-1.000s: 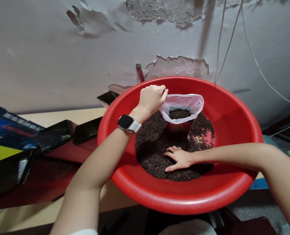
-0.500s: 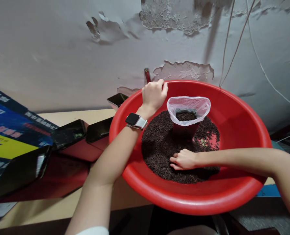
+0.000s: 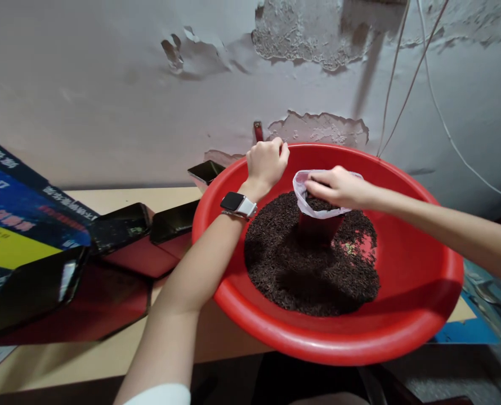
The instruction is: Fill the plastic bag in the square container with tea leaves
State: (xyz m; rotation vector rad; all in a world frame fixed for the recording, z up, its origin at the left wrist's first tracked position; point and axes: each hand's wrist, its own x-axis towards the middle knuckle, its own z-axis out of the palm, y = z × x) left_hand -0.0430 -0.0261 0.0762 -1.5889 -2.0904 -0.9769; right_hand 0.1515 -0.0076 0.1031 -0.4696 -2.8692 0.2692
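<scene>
A wide red basin (image 3: 326, 351) holds a heap of dark loose leaves (image 3: 309, 275). In the heap stands a small red cup (image 3: 318, 228) lined with a clear plastic bag (image 3: 300, 194), partly filled with the same leaves. My left hand (image 3: 267, 162), with a watch (image 3: 237, 203) on the wrist, is curled at the basin's back rim, apart from the bag. My right hand (image 3: 337, 188) hovers over the bag's mouth, fingers cupped downward around a pinch of leaves.
Glossy black and red tin lids (image 3: 119, 225) and another (image 3: 31, 292) lie on the wooden table (image 3: 107, 197) to the left, beside a blue and yellow box (image 3: 18, 225). A dark tin (image 3: 206, 171) sits behind the basin. Cables (image 3: 436, 112) hang on the peeling wall.
My left hand let go of the bag's edge and went to the basin's rim. My right hand closed on leaves in the heap, then rose to the bag's mouth.
</scene>
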